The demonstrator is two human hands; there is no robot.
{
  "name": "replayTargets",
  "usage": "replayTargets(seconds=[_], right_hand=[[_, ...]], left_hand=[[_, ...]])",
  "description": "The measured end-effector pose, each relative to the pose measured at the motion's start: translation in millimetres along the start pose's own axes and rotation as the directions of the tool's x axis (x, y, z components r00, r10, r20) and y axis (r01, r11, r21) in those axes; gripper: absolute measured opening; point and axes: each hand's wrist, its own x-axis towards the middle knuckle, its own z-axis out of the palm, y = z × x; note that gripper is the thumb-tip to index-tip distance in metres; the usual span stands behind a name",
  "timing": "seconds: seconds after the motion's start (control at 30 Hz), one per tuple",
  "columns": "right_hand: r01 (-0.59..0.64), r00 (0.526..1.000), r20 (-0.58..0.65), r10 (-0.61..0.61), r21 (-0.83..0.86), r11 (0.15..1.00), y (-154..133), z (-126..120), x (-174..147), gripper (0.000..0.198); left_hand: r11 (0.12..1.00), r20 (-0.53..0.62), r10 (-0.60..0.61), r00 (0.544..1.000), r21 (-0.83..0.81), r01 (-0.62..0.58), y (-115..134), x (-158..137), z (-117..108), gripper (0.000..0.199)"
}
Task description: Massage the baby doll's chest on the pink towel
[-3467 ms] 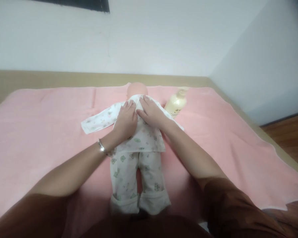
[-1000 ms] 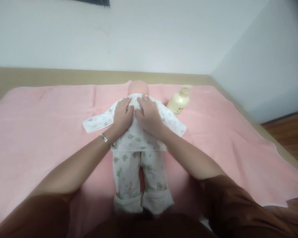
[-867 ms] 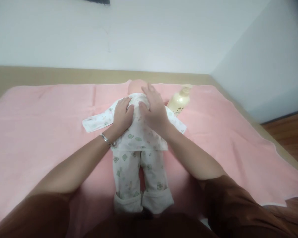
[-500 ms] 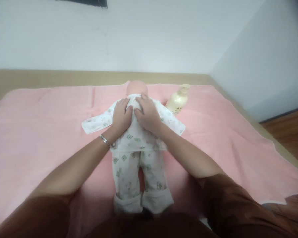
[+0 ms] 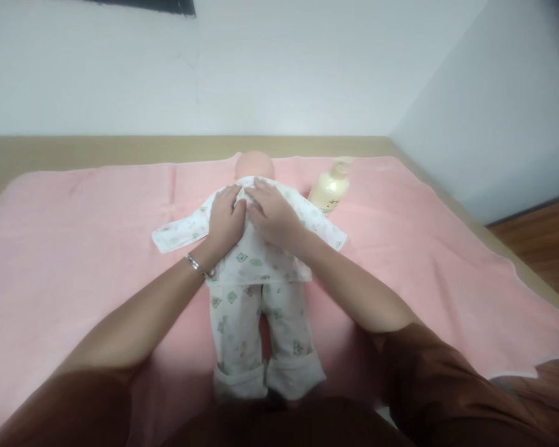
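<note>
A baby doll (image 5: 254, 165) with a bare, smooth head lies stretched out in a white printed top (image 5: 256, 266) and matching trousers (image 5: 237, 323) with turned-up cuffs. My left hand (image 5: 227, 216) rests flat on the left half of the upper torso, its fingers pointing toward the head. Beside it, my right hand (image 5: 274, 214) lies on the other half, fingers angled in to the middle of the collar. Both hands are open, pressing on the cloth without gripping it. The doll's sleeves spread out to either side, and its hands are not visible.
A pale yellow pump bottle (image 5: 330, 189) stands beyond the right sleeve. Under everything is a pink blanket (image 5: 84, 261) on a tan surface (image 5: 121, 148). A white wall (image 5: 284, 68) rises behind, and wooden flooring (image 5: 545, 239) shows at the right.
My right hand has shifted slightly inward, its fingertips moving from near the shoulder toward the middle. The left hand stays in place on the top. The view has moved a little.
</note>
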Motion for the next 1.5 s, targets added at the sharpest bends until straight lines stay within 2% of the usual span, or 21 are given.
replayTargets(seconds=[0.07, 0.17, 0.23, 0.3, 0.37, 0.43, 0.47, 0.53, 0.6, 0.73, 0.87, 0.9, 0.93, 0.97, 1.0, 1.1, 1.17, 1.23, 1.33, 1.5], right_hand=[[-0.002, 0.998, -0.057, 0.005, 0.051, 0.999, 0, -20, 1, 0.047], [0.003, 0.98, -0.199, 0.014, 0.088, 0.996, 5, -57, 1, 0.048], [0.004, 0.958, -0.286, 0.023, 0.093, 0.996, 14, -78, 0, 0.048], [-0.001, 0.936, -0.351, 0.03, 0.081, 0.997, 27, -92, 1, 0.049], [-0.011, 0.914, -0.403, 0.039, 0.071, 0.997, 43, -102, 2, 0.051], [-0.031, 0.895, -0.442, 0.064, 0.081, 0.996, 57, -109, 4, 0.052], [-0.046, 0.886, -0.456, 0.084, 0.093, 0.995, 63, -113, 5, 0.052], [-0.081, 0.879, -0.461, 0.124, 0.111, 0.991, 73, -120, 6, 0.052], [-0.117, 0.891, -0.428, 0.152, 0.108, 0.987, 82, -126, 7, 0.053], [-0.161, 0.918, -0.356, 0.175, 0.067, 0.985, 95, -128, 13, 0.057], [-0.161, 0.929, -0.332, 0.161, 0.028, 0.987, 99, -115, 22, 0.061], [-0.158, 0.935, -0.319, 0.156, 0.019, 0.987, 98, -112, 24, 0.06], [-0.155, 0.94, -0.306, 0.15, 0.009, 0.988, 95, -108, 25, 0.059], [-0.153, 0.943, -0.298, 0.146, 0.0, 0.988, 93, -105, 26, 0.058], [-0.154, 0.945, -0.295, 0.143, -0.012, 0.988, 89, -103, 26, 0.056], [-0.163, 0.945, -0.296, 0.137, -0.065, 0.984, 81, -98, 25, 0.057], [-0.163, 0.949, -0.285, 0.132, -0.09, 0.982, 77, -96, 24, 0.062], [-0.164, 0.953, -0.272, 0.136, -0.083, 0.983, 75, -95, 23, 0.066], [-0.191, 0.939, -0.3, 0.165, -0.057, 0.98, 72, -96, 23, 0.072], [-0.389, 0.887, -0.294, 0.356, -0.061, 0.919, 62, -102, 29, 0.069]], left_hand=[[0.999, 0.012, -0.001, 1.0, 0.041, 0.0, 3, 0, -2, 0.052], [0.981, 0.06, 0.039, 0.997, 0.19, -0.05, 17, -6, -3, 0.054], [0.949, 0.132, 0.113, 0.985, 0.279, -0.146, 36, -17, -3, 0.057], [0.923, 0.259, 0.205, 0.944, 0.269, -0.274, 58, -29, -3, 0.061], [0.924, 0.37, 0.291, 0.882, 0.132, -0.36, 80, -36, -2, 0.057], [0.946, 0.42, 0.318, 0.85, -0.077, -0.316, 99, -32, 2, 0.053], [0.952, 0.414, 0.3, 0.859, -0.187, -0.242, 107, -26, 5, 0.052], [0.914, 0.36, 0.199, 0.911, -0.404, -0.04, 120, -4, 15, 0.054], [0.769, 0.285, 0.12, 0.951, -0.633, 0.092, 131, 22, 28, 0.06], [0.456, 0.326, 0.077, 0.942, -0.852, 0.257, 150, 60, 53, 0.063], [0.078, 0.39, 0.024, 0.92, -0.919, 0.388, 163, 59, 63, 0.065], [0.017, 0.407, 0.029, 0.913, -0.913, 0.407, 164, 56, 64, 0.065], [-0.004, 0.418, 0.038, 0.908, -0.908, 0.418, 165, 53, 63, 0.064], [0.026, 0.427, 0.046, 0.903, -0.904, 0.426, 164, 50, 61, 0.064], [0.107, 0.435, 0.051, 0.899, -0.898, 0.428, 163, 48, 59, 0.065], [0.485, 0.435, 0.069, 0.898, -0.801, 0.35, 156, 45, 53, 0.067], [0.657, 0.403, 0.088, 0.911, -0.711, 0.251, 149, 45, 49, 0.068], [0.739, 0.374, 0.1, 0.922, -0.649, 0.183, 140, 45, 47, 0.069], [0.799, 0.388, 0.1, 0.916, -0.58, 0.158, 126, 41, 42, 0.071], [0.833, 0.377, 0.113, 0.919, -0.54, 0.119, 107, 28, 18, 0.075]])
